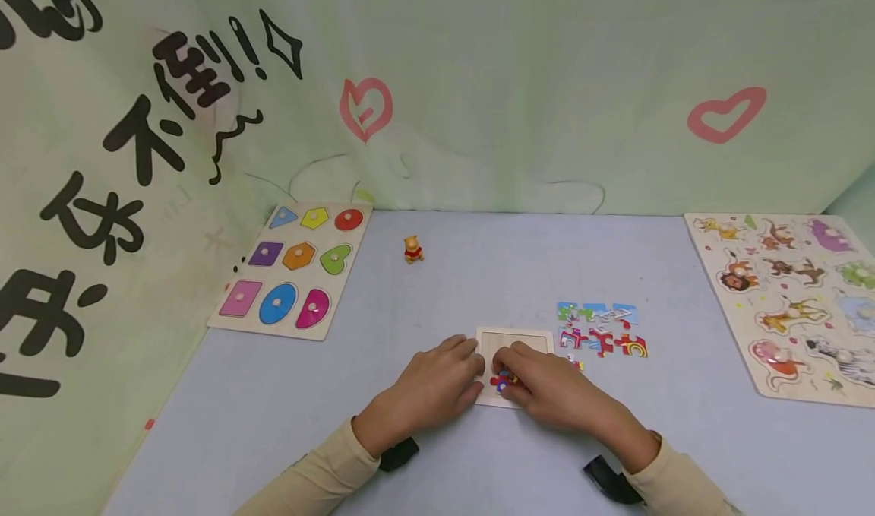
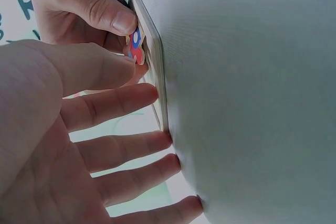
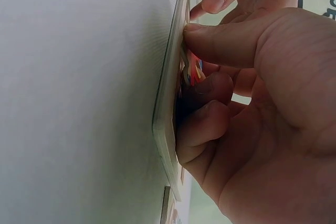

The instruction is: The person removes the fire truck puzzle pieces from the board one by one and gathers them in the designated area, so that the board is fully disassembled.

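Observation:
A small wooden puzzle tray (image 1: 482, 340) lies on the table between the two hands. My right hand (image 1: 555, 388) pinches a red and blue jigsaw piece (image 1: 500, 383) over the tray's lower part; in the right wrist view its fingers curl about the colourful piece (image 3: 195, 73). At the tray's left side, my left hand (image 1: 437, 385) has its fingers extended. In the left wrist view those fingertips touch the tray's edge and the table, and the thumb lies close by the piece (image 2: 137, 51); whether it touches is unclear. The right hand hides part of the tray.
Several jigsaw pieces (image 1: 600, 341) lie just right of the tray. A shapes board (image 1: 273, 326) stands at the left and an animal board (image 1: 745, 349) at the right. A small bear figurine (image 1: 413, 250) sits further back, before the curtain (image 1: 519, 90).

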Available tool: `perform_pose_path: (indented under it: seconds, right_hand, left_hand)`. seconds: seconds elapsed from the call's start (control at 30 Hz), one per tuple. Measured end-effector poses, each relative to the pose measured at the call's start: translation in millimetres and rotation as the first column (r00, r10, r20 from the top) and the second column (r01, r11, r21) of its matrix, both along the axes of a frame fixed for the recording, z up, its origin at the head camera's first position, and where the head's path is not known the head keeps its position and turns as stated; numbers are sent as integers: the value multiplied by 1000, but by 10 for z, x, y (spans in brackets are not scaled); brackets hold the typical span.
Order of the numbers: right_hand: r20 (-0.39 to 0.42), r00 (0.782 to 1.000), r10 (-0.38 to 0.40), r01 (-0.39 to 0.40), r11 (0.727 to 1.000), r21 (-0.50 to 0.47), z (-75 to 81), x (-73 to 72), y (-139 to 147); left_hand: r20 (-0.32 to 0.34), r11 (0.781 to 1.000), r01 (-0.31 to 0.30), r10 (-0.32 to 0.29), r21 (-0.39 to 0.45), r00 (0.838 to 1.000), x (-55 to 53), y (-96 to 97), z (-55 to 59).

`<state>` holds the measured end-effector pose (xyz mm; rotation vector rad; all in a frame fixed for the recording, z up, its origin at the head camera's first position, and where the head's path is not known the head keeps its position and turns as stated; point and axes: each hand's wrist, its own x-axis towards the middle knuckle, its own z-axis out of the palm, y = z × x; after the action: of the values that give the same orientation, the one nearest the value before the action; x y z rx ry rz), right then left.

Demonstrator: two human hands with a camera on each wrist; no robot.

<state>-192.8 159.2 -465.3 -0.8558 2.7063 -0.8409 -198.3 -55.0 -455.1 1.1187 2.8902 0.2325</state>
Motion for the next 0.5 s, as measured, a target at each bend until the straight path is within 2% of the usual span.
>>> perform_pose_path:
  seconds: [0.5]
  right_hand:
    - [4, 1000, -1, 1, 1000, 2, 9, 3, -1]
  left_hand:
    - [-5, 1000, -2, 2, -3, 1000, 1, 4, 3]
